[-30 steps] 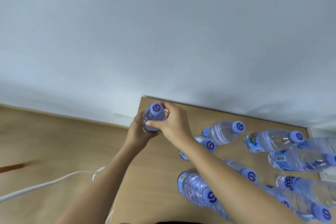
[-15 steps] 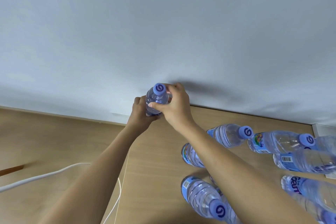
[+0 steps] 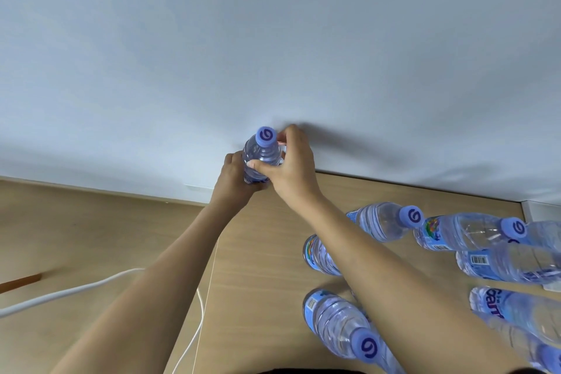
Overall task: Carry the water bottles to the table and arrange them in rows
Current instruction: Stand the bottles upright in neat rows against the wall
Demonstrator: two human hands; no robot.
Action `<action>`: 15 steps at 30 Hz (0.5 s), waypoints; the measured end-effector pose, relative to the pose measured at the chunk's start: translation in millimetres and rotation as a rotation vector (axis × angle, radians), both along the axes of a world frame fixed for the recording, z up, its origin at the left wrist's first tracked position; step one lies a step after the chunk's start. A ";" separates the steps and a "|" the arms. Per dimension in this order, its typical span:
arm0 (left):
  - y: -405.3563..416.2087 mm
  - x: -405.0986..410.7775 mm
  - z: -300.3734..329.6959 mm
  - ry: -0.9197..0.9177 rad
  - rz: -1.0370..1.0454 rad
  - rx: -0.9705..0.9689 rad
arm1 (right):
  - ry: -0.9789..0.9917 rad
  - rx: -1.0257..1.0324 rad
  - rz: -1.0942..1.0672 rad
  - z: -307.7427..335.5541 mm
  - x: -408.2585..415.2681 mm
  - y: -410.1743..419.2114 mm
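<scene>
At the far left corner of the table, our fingers are curled round one water bottle: the left hand grips its lower body from the left, and the right hand wraps the shoulder just under the purple cap, thumb across the front. Whether the bottle's base already touches the tabletop we cannot tell, as both hands hide it. Outward to the right, the other bottles stand upright on the table in what reads as rough rows, several with caps showing, some cut off by the picture's edge. We judge the task well along: many bottles are placed, and this one begins the left end of the back row. A white cable trails on the floor at left.
</scene>
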State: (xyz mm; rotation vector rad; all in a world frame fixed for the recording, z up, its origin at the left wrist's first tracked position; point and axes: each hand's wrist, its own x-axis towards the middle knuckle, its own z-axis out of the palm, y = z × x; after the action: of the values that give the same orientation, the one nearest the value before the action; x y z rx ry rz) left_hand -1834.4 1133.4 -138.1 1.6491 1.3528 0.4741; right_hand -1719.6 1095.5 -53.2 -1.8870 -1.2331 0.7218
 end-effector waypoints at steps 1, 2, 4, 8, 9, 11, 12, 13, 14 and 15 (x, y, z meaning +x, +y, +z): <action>-4.3 0.3 1.9 0.014 0.022 -0.003 | -0.010 -0.017 0.018 2.0 2.3 -0.8; -9.9 0.0 3.2 0.041 0.046 -0.003 | -0.025 -0.031 0.041 4.3 5.4 -2.6; -22.8 -1.9 4.5 0.118 0.101 -0.009 | -0.061 -0.055 0.087 9.7 14.0 -9.1; -53.0 -8.7 3.0 0.185 0.120 -0.067 | -0.076 -0.204 0.146 19.6 37.7 -38.4; -60.6 -10.1 2.5 0.191 0.083 -0.087 | -0.072 -0.241 0.156 20.8 43.6 -48.2; -73.3 -12.9 3.2 0.185 0.003 -0.118 | -0.075 -0.281 0.162 23.8 52.7 -67.6; -78.5 -13.8 4.4 0.171 -0.033 -0.128 | -0.063 -0.283 0.154 26.1 56.1 -76.8; -82.7 -13.9 6.3 0.159 -0.066 -0.131 | -0.044 -0.275 0.139 28.5 59.0 -85.0; -86.8 -13.1 9.1 0.157 -0.102 -0.130 | -0.025 -0.263 0.123 31.2 61.6 -92.7; -90.4 -11.1 12.3 0.167 -0.141 -0.125 | -0.006 -0.254 0.107 33.5 64.2 -99.6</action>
State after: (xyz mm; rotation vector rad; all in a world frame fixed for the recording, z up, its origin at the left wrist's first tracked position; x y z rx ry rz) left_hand -1845.5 1043.0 -125.8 1.6950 1.3466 0.1691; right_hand -1655.4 995.9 -19.7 -2.0383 -1.3049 0.9696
